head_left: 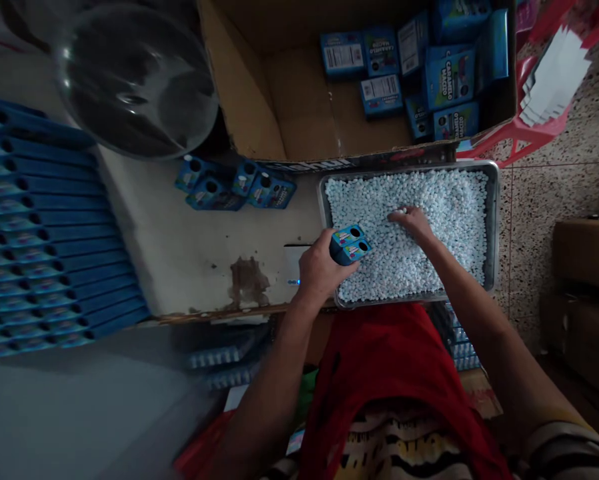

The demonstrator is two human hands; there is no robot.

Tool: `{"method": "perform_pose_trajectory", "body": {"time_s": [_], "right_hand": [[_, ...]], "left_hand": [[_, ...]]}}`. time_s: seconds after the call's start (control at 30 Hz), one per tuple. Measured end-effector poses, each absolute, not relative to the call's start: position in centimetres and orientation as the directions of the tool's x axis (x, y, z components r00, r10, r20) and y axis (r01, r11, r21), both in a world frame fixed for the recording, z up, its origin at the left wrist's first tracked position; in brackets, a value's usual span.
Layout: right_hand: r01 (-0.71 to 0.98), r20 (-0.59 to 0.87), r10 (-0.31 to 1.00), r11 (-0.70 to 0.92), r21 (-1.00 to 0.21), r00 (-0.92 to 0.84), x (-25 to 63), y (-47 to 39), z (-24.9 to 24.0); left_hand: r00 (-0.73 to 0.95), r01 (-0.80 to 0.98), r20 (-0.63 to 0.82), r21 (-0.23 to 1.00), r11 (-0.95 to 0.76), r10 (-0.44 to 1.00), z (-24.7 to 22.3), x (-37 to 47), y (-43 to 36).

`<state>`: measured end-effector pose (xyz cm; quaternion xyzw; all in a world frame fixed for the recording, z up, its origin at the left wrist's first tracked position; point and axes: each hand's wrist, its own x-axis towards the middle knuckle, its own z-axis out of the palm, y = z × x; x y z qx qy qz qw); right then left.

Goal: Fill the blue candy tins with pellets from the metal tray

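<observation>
My left hand [320,267] is wrapped round a pair of small blue candy boxes [350,244], held side by side with their dark round openings facing up. They are over the left edge of a metal tray [492,227] filled with small pale blue and white candies [409,260]. At the middle of the tray, my right hand [413,224] dips its fingertips into the candies. Its fingers are bent together, with a few candies showing at the thumb and fingers. How many it grips is hidden.
Behind the tray stands an open cardboard box [299,100] with several blue boxes [449,77]. More boxes [237,187] lie on the table [189,253], near a large metal bowl [137,83]. Stacked blue boxes [54,247] fill the left; a red stool [542,133] holds papers [554,77].
</observation>
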<state>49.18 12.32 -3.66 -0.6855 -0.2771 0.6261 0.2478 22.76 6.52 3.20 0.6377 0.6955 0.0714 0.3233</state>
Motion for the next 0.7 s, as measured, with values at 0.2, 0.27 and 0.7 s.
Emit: {"method": "perform_pose_trajectory", "body": {"time_s": [0.2,0.27,0.7], "right_hand": [[-0.425,-0.654,0.745,-0.639,-0.641,-0.134,48.1,9.6,0.9],[-0.584,-0.559,0.825,-0.492,-0.646,-0.076,46.7,8.5,3.1],[-0.464,-0.191,0.936,-0.033,-0.885,0.297,44.9,8.0,7.1]], "left_hand": [[0.121,0.759,-0.222,0.649,0.054,0.968,3.1,23.7,6.7],[0.141,0.734,-0.197,0.678,0.031,0.970,3.0,24.4,6.5],[0.371,0.542,-0.090,0.829,-0.136,0.924,1.6,27.4,5.5]]}}
